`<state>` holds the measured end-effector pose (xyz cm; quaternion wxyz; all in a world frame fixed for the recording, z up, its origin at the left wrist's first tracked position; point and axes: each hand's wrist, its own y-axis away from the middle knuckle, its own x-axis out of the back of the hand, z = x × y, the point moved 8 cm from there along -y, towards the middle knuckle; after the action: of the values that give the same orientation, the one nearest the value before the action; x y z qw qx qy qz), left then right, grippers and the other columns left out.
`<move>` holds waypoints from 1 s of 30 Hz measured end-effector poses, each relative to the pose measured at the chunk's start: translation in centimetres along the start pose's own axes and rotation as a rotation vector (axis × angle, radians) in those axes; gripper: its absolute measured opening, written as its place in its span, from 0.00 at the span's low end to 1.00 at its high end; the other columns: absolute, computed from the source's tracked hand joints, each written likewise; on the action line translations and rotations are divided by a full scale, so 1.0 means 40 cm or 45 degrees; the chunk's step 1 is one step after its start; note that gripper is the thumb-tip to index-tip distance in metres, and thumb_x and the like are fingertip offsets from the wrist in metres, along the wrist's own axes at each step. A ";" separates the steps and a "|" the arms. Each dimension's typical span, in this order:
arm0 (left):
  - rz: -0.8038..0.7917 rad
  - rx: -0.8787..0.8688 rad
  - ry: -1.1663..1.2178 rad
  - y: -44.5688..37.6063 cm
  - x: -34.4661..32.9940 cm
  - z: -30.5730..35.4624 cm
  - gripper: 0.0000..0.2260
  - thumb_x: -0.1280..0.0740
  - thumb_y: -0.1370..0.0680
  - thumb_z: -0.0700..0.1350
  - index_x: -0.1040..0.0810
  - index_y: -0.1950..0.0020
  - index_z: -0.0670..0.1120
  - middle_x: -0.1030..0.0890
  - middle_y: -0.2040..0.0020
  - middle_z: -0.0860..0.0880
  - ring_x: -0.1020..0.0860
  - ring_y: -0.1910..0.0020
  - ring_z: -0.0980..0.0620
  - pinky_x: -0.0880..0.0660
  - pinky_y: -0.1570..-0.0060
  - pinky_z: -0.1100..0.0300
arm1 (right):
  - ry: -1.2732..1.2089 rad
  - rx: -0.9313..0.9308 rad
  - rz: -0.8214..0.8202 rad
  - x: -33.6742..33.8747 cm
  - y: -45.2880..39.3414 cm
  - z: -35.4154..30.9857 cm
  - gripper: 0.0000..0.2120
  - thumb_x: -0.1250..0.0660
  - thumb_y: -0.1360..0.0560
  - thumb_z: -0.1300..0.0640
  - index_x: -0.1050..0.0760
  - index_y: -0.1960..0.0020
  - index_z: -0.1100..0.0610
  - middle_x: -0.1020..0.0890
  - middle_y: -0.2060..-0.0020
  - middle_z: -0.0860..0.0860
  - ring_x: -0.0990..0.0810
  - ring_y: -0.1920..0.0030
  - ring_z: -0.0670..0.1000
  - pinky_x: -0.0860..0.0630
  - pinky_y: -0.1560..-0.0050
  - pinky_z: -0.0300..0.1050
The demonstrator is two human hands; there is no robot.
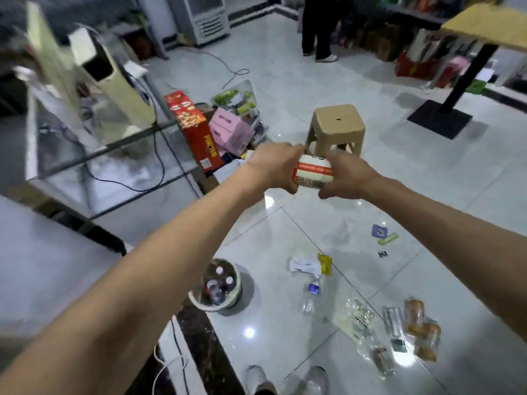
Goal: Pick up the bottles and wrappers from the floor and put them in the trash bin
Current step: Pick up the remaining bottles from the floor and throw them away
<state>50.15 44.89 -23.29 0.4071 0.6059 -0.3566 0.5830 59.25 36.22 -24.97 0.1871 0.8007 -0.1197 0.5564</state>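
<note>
Head view: red-and-white wrapper (pixel 313 173) clutched between left hand (pixel 273 169) and right hand (pixel 346 173).

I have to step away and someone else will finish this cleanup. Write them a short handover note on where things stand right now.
Left hand and right hand together grip a white container with a red band, held up in the air.
Trash bin sits on the floor at lower left, with several bottles already inside.
Still on the floor: clear bottle with blue label, white wrapper, yellow wrapper, clear plastic packets, orange snack pack, small purple and green scraps.
Left to do: bin the held container, then collect those.
</note>
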 end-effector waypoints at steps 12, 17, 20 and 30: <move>0.021 0.512 -0.046 0.599 -0.062 -0.609 0.27 0.25 0.39 0.57 0.30 0.45 0.48 0.21 0.55 0.49 0.29 0.63 0.50 0.34 0.66 0.57 | 0.116 0.519 -0.165 -0.285 -0.074 -0.786 0.35 0.22 0.37 0.49 0.34 0.35 0.51 0.22 0.43 0.55 0.23 0.43 0.56 0.23 0.43 0.53; -0.011 0.623 -0.004 0.697 -0.106 -0.698 0.26 0.25 0.37 0.55 0.30 0.45 0.47 0.21 0.52 0.49 0.27 0.61 0.49 0.34 0.65 0.57 | 0.183 0.602 -0.235 -0.341 -0.089 -0.916 0.35 0.22 0.37 0.51 0.34 0.35 0.53 0.23 0.42 0.56 0.23 0.43 0.57 0.25 0.44 0.50; -0.001 0.688 0.055 0.726 -0.123 -0.738 0.26 0.25 0.36 0.55 0.30 0.44 0.47 0.21 0.51 0.48 0.23 0.58 0.46 0.32 0.64 0.57 | 0.224 0.635 -0.268 -0.362 -0.113 -0.969 0.35 0.21 0.37 0.51 0.33 0.36 0.53 0.23 0.41 0.55 0.24 0.41 0.57 0.25 0.42 0.54; -0.029 0.850 0.090 0.656 -0.202 -0.943 0.28 0.25 0.36 0.55 0.30 0.42 0.46 0.21 0.51 0.47 0.28 0.62 0.49 0.33 0.66 0.57 | 0.282 0.738 -0.322 -0.462 -0.355 -1.061 0.37 0.23 0.37 0.48 0.35 0.33 0.50 0.22 0.41 0.54 0.23 0.42 0.57 0.27 0.42 0.52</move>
<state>10.14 67.98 -29.75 0.2048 0.6892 -0.1250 0.6837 22.52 67.08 -31.44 0.0311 0.7638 0.1648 0.6233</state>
